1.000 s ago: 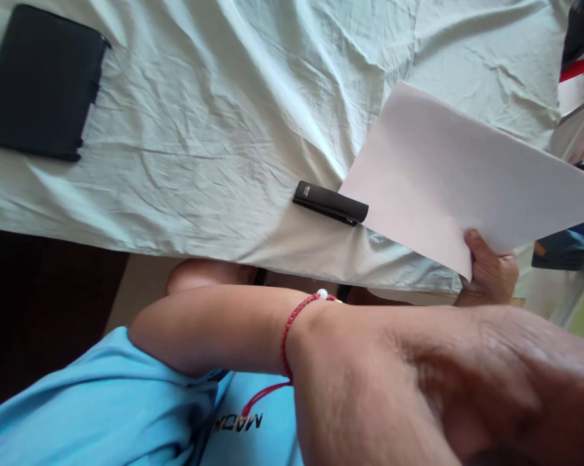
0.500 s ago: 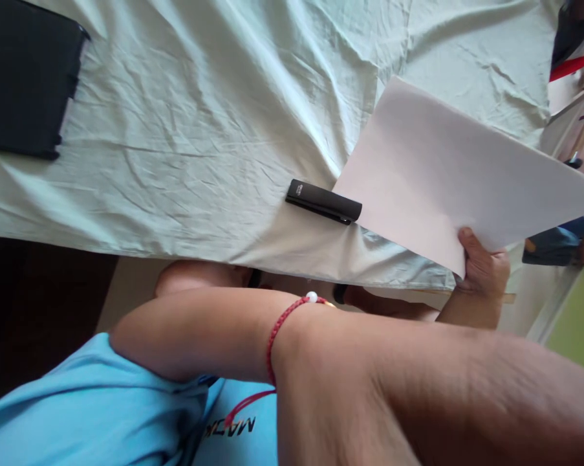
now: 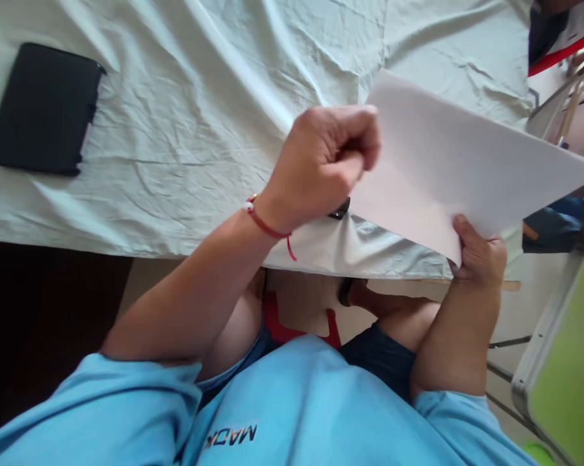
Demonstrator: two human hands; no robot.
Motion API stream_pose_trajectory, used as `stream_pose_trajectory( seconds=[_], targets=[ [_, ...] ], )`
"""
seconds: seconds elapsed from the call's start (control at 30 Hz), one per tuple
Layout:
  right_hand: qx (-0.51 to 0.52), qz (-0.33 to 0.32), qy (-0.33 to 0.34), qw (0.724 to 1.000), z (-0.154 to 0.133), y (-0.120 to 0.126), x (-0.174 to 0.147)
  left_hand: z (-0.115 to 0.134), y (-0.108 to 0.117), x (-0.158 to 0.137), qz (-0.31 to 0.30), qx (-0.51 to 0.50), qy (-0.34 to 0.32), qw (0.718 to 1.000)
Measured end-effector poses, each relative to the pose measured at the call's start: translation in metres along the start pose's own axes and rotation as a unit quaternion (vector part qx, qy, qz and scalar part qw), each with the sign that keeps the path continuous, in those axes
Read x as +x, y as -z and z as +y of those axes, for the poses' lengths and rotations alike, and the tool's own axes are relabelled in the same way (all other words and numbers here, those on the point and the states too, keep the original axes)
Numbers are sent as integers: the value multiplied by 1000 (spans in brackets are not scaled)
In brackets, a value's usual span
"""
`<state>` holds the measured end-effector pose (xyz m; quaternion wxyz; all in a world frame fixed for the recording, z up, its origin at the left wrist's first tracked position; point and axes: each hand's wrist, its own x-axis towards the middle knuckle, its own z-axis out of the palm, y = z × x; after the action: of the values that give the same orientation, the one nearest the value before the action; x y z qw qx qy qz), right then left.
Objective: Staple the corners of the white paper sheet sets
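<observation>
White paper [image 3: 447, 149], perhaps several sheets, extends across the table edge at the right. My right hand [image 3: 480, 249] grips its near corner, thumb on top and fingers underneath. My left hand [image 3: 328, 155], with a red string bracelet [image 3: 265, 226] at its wrist, is curled into a loose fist over the paper's left edge. No object shows in its fingers. Below the left hand, one end of a black stapler [image 3: 341, 210] peeks out; the hand hides its other part.
A pale green cloth [image 3: 185, 129] with wrinkles covers the table. On its left lies a flat black case [image 3: 44, 110]. A red stool [image 3: 286, 331] is between my legs. To the right stand a green-topped table [image 3: 568, 349] and another person's leg [image 3: 558, 223].
My left forearm no longer crosses the foreground. The left hand has come into view above the stapler. My right hand keeps hold of the paper, and the view has shifted slightly.
</observation>
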<state>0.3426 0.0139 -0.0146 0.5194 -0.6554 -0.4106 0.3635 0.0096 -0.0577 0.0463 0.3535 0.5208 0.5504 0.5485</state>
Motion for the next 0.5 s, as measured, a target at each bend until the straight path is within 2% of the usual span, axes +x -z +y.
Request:
stream_pose_trajectory(
  seconds=[0.03,0.07,0.13,0.2,0.27,0.3,0.4,0.5],
  targets=[
    [4,-7,0,1000,2,-1,1,-9,2,7,5,69,-16,997],
    [9,-13,1,1000,3,-3,2,-19,2,13,11,128,-2,992],
    [13,-24,2,1000,5,-5,4,-38,2,22,-46,217,7,975],
    [11,-41,-2,999,6,-7,5,-54,0,25,-154,231,18,960],
    [-3,-75,-26,997,6,-8,5,-65,1,27,-261,255,36,930],
    [-3,-89,-44,995,5,-8,5,-68,3,28,-289,285,42,913],
    [-34,-133,-85,987,-3,-6,5,-71,10,35,-318,372,54,870],
    [-76,-158,-89,981,-17,-4,8,-65,14,43,-346,436,51,829]
  ],
)
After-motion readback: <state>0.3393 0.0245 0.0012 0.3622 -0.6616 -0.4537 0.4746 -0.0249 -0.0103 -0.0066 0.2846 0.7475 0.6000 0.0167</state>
